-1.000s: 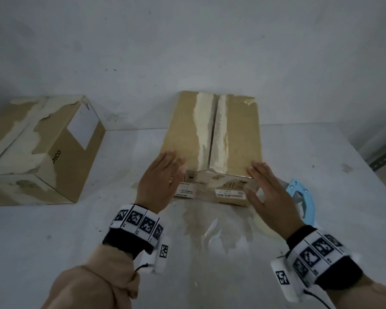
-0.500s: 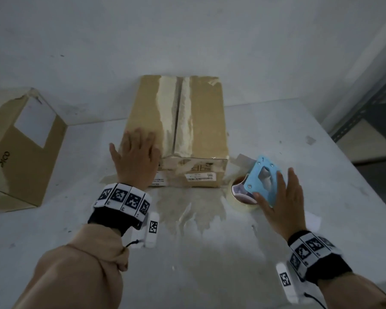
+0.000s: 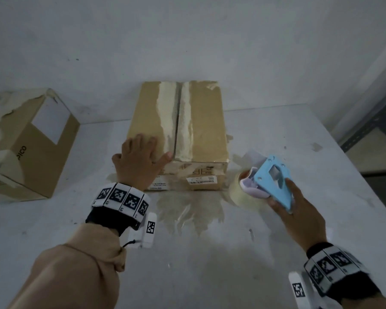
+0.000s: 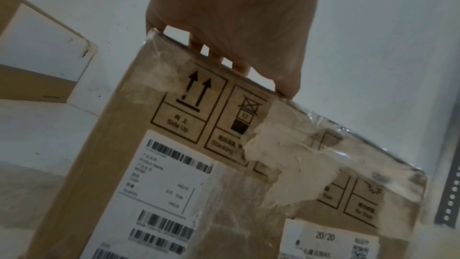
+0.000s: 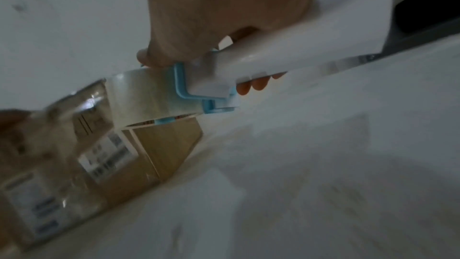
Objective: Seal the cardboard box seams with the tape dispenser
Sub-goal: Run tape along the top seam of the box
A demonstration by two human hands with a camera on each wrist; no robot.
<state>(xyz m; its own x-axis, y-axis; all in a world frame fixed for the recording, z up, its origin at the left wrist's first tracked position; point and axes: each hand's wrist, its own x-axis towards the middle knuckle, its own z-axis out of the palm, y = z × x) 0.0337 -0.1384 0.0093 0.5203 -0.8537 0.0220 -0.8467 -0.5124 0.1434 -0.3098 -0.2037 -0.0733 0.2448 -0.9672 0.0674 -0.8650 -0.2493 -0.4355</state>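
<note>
The table [image 3: 276,253] carries the cardboard box [image 3: 201,130], flaps closed, centre seam untaped. The left hand [image 3: 138,161] lies flat, fingers straight, on the box's near left top corner. The right hand [image 3: 299,210] grasps the tape dispenser [image 3: 273,181] just right of the box, apparently lifted slightly.
</note>
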